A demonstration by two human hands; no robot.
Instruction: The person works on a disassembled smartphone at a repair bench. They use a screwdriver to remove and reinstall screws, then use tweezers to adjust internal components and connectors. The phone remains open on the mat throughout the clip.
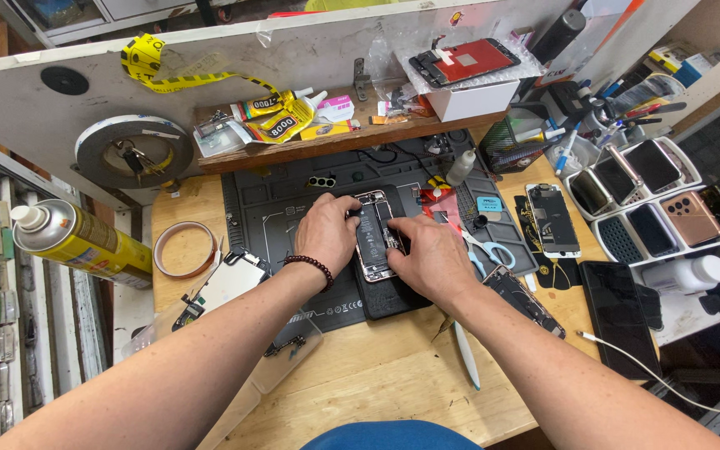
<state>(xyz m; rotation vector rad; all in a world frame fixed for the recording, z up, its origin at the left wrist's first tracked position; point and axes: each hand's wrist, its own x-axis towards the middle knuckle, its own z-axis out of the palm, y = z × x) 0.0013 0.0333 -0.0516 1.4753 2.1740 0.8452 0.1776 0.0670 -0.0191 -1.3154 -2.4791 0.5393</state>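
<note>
An opened phone (pixel 374 234) lies face-up without its screen on a small black pad (pixel 389 296), its black battery and boards exposed. My left hand (pixel 327 232), with a dark bead bracelet on the wrist, grips the phone's left edge. My right hand (pixel 431 254) presses on the phone's right side, fingertips over the lower part of the battery. Whether a small tool sits under the fingers cannot be seen.
A dark work mat (pixel 281 218) covers the wooden bench. Blue-handled scissors (pixel 487 248), a white spudger (pixel 466 354), another phone (pixel 552 219), a detached screen (pixel 227 282) and a tape roll (pixel 184 248) lie around. Trays of phones (pixel 656 200) stand right; a yellow spray can (pixel 77 240) left.
</note>
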